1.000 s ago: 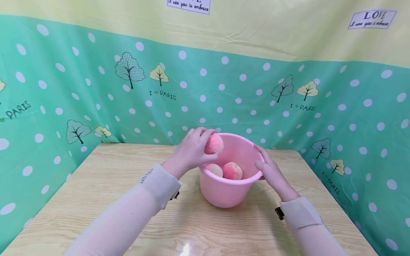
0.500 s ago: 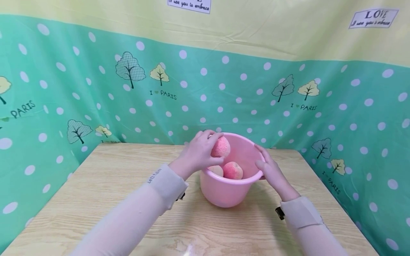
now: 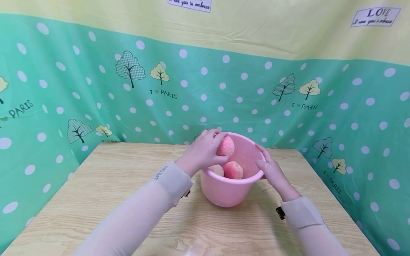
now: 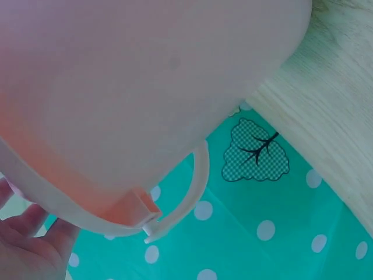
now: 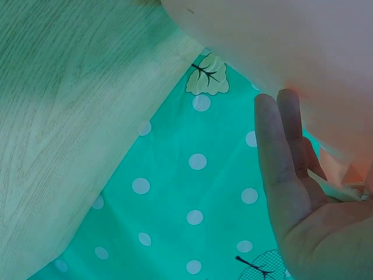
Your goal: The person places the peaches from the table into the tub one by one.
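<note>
A pink plastic bucket [image 3: 224, 193] stands on the table. Over the left part of its opening my left hand [image 3: 205, 151] holds a fuzzy pink peach [image 3: 226, 146], thumb below and fingers above. Inside the bucket lie a second, redder peach [image 3: 233, 170] and a paler one [image 3: 217, 170], partly hidden behind the left hand. On the right side my right hand [image 3: 272, 170] grips the bucket's rim, thumb over the edge. Its other fingers [image 5: 274, 140] lie along the outer wall in the right wrist view. The left wrist view shows the bucket's curved handle [image 4: 198, 186].
The light wood-grain table [image 3: 128, 185] extends around the bucket. A green curtain [image 3: 224, 96] with white dots and tree prints hangs behind it and along both sides. Dark wrist devices peek out under both sleeves.
My left hand has moved a little to the right with its peach, further over the bucket's opening. The right hand and the bucket have stayed in place.
</note>
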A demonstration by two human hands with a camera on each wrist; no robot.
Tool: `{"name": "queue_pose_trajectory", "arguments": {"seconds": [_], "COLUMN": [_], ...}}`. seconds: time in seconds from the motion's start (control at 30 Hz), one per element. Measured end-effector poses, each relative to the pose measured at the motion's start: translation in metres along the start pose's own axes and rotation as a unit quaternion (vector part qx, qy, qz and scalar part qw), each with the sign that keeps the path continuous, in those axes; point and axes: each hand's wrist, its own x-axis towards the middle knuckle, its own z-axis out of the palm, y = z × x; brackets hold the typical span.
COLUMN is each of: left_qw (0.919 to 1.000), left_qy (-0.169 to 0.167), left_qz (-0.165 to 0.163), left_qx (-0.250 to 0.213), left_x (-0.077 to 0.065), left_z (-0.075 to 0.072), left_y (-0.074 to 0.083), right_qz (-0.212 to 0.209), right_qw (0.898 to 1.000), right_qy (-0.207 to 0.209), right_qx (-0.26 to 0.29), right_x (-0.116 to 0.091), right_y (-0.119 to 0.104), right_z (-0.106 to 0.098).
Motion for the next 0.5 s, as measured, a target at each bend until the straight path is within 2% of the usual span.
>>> {"name": "queue_pose_trajectory", "arguments": {"seconds": [0.33, 0.5], "left_qw": [0.9997, 0.9996], "left_qy": [-0.021, -0.016], "left_qz": [0.001, 0.014], "left_qx": [0.008, 0.019], "left_x": [0.0060, 0.0082], "left_z": [0.0050, 0.0077], "left_y": [0.0058, 0.0089], "right_qz": [-0.001, -0.001], "right_qw": [1.000, 1.000], "right_qy": [0.004, 0.003], "right_qx": [-0.001, 0.000], "right_x": [-0.0003, -0.0005], "right_y": [-0.0007, 0.0000], "right_z": [-0.0005, -0.0004]}}
